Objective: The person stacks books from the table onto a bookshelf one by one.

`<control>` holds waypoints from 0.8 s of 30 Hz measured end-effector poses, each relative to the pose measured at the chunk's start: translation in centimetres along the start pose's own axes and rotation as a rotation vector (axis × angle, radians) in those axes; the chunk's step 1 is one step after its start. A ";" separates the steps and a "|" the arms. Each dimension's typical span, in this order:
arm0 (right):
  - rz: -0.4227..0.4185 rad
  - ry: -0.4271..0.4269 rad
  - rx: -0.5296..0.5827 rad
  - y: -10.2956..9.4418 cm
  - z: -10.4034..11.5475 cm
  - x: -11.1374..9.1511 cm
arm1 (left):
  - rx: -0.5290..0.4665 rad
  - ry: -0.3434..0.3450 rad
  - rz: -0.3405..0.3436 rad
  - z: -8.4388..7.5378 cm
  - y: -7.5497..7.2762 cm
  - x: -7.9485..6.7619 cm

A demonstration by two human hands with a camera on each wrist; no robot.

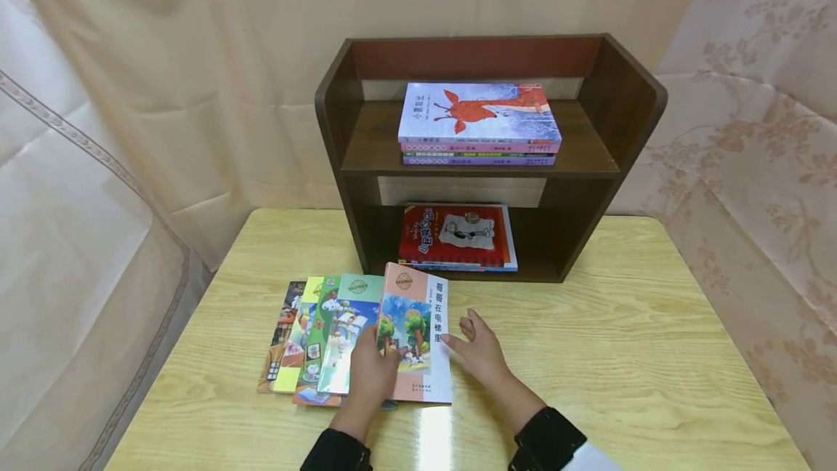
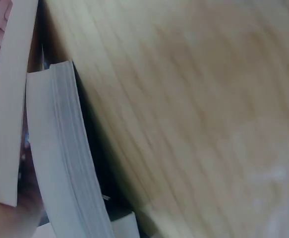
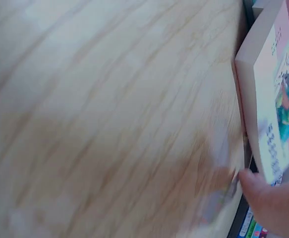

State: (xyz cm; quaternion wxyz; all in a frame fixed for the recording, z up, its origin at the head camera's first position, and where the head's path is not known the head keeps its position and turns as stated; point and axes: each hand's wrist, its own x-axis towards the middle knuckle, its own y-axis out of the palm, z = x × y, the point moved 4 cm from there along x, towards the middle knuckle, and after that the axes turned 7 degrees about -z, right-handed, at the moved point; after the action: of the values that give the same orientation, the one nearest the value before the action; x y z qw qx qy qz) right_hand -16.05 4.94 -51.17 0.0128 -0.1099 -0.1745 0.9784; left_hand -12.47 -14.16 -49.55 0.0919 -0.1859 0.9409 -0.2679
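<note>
A paperback with a pink-and-white cover and a tree picture lies uppermost at the right end of a fanned row of books. My left hand grips its left edge, thumb over the cover. In the left wrist view, this book is lifted slightly off the thick book beneath. My right hand is beside the book's right edge, its thumb at the edge and its other fingers apart from it. The right wrist view shows the right thumb near the cover's corner.
Left of it, several overlapping books lie on the wooden table. Behind stands a dark brown two-tier shelf. Its upper tier holds a stack topped by a red deer book; below lies a red-covered book. Curtains surround the table.
</note>
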 end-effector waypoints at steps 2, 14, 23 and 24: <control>0.034 0.017 0.078 0.4 0.0 0.1 | -0.032 0.004 0.019 0.2 -0.1 0.0; 0.177 0.164 0.205 1.0 -0.1 -0.7 | -0.309 -0.029 0.067 0.2 -0.7 0.2; 0.044 0.146 0.179 0.3 1.4 -1.3 | -0.468 -0.087 -0.021 -1.5 -0.3 -0.6; 0.016 0.141 0.175 0.1 1.7 -1.4 | -0.495 -0.090 -0.025 -1.7 -0.1 -0.6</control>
State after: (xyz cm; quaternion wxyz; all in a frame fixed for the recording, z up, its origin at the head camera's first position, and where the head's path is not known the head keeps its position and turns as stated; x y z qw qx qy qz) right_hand -15.10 4.14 -49.35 0.0266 -0.1784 -0.0862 0.9798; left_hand -12.31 -13.22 -48.01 0.0821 -0.2261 0.9704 -0.0217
